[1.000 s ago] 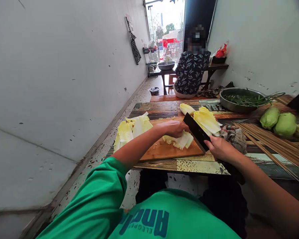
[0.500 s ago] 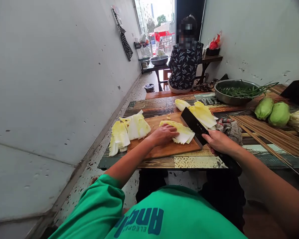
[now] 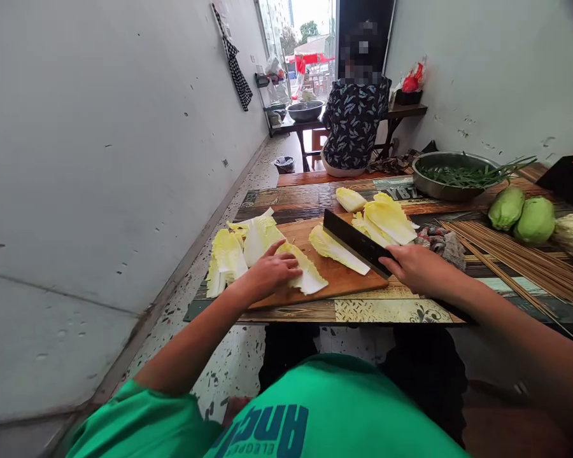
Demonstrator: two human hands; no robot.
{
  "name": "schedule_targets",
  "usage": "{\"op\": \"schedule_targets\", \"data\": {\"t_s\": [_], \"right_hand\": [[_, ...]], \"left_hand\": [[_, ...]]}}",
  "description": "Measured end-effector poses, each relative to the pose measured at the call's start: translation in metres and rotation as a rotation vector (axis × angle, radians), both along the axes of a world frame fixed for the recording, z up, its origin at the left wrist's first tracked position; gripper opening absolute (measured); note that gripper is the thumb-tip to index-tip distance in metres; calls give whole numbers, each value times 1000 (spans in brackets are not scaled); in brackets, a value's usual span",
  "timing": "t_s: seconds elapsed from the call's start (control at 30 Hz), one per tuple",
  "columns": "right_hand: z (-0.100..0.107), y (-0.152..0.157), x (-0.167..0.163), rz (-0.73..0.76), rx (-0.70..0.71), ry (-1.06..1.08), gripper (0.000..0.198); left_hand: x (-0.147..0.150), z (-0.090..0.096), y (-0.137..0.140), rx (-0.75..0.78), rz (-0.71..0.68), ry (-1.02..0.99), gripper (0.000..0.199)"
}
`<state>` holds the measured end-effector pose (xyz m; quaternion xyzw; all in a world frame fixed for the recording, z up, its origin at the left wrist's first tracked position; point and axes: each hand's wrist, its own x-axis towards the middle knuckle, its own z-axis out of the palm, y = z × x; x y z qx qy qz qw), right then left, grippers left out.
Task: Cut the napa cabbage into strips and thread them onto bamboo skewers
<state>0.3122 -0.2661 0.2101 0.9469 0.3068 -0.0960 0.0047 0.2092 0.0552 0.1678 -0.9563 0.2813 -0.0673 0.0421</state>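
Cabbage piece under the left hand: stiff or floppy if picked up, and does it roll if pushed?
The cabbage piece probably bends unevenly: its yellow edge looks thin and frilly, its white part thicker and stiffer. Pushed by the left hand, it would likely slide, not roll, since it lies fairly flat on the cutting board.

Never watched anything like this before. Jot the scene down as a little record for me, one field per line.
Left hand: resting on a yellow-white leaf
Right hand: gripping a cleaver
Blade position: at another leaf; touching or not, unclear
Surface: wooden cutting board
Board's left end: more leaves
Toward the right: metal bowl of greens, two pale-green vegetables, thin sticks, crumpled cloth
Background: seated person, back turned
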Motion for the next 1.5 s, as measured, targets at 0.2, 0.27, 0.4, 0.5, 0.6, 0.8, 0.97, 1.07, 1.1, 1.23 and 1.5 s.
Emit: {"op": "schedule_targets", "data": {"t_s": [0.2,0.27,0.4,0.5,0.6,0.8,0.97,1.07,1.1,1.23,1.5], "right_hand": [[-3,11,15,65,-28,-32,33],[-4,17,17,74,-30,-35,34],[-6,27,16,76,-58,1,34],[-9,29,16,74,-79,21,34],[-11,29,18,55,-83,31,34],[-5,30,21,79,-106,41,30],[-3,26,25,108,-117,57,27],[-2,20,29,117,-140,60,28],[-2,18,30,119,-150,62,29],[-4,19,30,132,-176,83,31],[-15,66,32,116,-126,70,34]], "left_hand": [[-7,-3,-27,-138,115,-28,28],[5,-5,-61,-189,175,-121,27],[40,-29,-120,-175,184,-138,23],[54,-46,-134,-127,193,-93,21],[55,-54,-133,-119,201,-94,21],[52,-62,-131,-147,200,-154,22],[54,-64,-131,-150,205,-116,22],[55,-65,-130,-157,187,-129,23],[55,-66,-130,-161,183,-142,22],[54,-70,-129,-171,174,-184,20],[53,-68,-128,-173,176,-131,23]]}}
